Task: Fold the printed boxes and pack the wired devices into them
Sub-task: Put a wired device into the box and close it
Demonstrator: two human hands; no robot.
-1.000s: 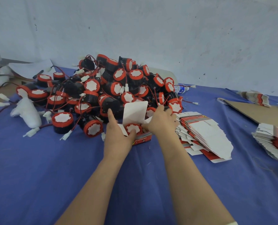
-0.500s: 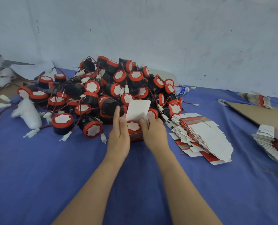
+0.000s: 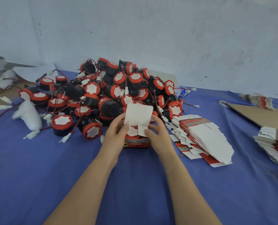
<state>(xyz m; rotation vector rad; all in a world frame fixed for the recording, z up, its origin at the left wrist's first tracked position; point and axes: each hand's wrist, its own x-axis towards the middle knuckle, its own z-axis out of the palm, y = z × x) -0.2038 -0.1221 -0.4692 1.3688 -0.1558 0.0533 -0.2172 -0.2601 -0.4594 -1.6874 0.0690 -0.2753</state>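
Observation:
A small red printed box [image 3: 136, 142] stands on the blue cloth in front of me with its white top flap [image 3: 139, 114] raised. Inside it sits a red-and-black wired device [image 3: 132, 132] with a white face. My left hand [image 3: 115, 135] grips the box's left side, thumb near the flap. My right hand [image 3: 157, 135] holds the right side, and its thumb presses a small white side flap [image 3: 142, 129] inward. Behind the box rises a big pile of the same wired devices [image 3: 112, 93]. A fanned stack of flat printed boxes [image 3: 201, 137] lies just right of my right hand.
A second stack of flat boxes [image 3: 274, 143] lies at the right edge, beside a brown cardboard sheet [image 3: 257, 116]. White foam wrapping [image 3: 28, 116] and loose white connectors lie at the left. A water bottle [image 3: 181, 92] lies behind the pile. A pale wall closes the back.
Both hands moved up the box sides. The device now sits lower inside the box, and my right thumb has pushed a small side flap inward while the top flap stays up.

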